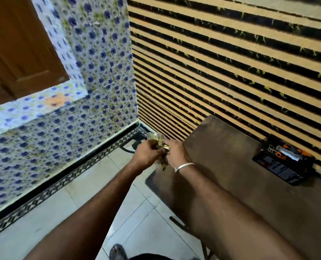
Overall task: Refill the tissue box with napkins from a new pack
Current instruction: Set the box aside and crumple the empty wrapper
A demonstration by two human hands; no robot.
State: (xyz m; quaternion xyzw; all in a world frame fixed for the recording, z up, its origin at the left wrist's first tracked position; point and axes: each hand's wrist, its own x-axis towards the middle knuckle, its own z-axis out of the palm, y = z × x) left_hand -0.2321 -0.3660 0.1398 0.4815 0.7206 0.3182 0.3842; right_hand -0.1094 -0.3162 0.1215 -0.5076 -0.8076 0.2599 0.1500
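- Your left hand (146, 153) and right hand (175, 155) meet at the centre of the frame, both arms stretched forward from the lower edge.
- Both hands are closed around a crumpled clear plastic wrapper (158, 145) with yellowish print; part of it sticks up above your knuckles and part hangs down between your wrists.
- The picture is too blurred to tell whether any napkins are inside that wrapper.
- A thin silver bangle (185, 166) sits on your right wrist.
- The hands hover just past the left end of a brown table (240, 166), which fills the lower right of the frame.
- On the table, at the right edge of the frame and against the wall, stands a black box with orange details (283, 164); something white shows at its top. It is well apart from your hands.
- Behind the table, a wall of tan and black horizontal stripes (231, 53) covers the upper right.
- A blue-flowered tiled wall (99, 72) covers the left, with a brown wooden door (15, 53) in the upper left.
- Pale floor tiles (81, 203) run below, and a sandalled foot (117, 252) shows at the bottom edge.
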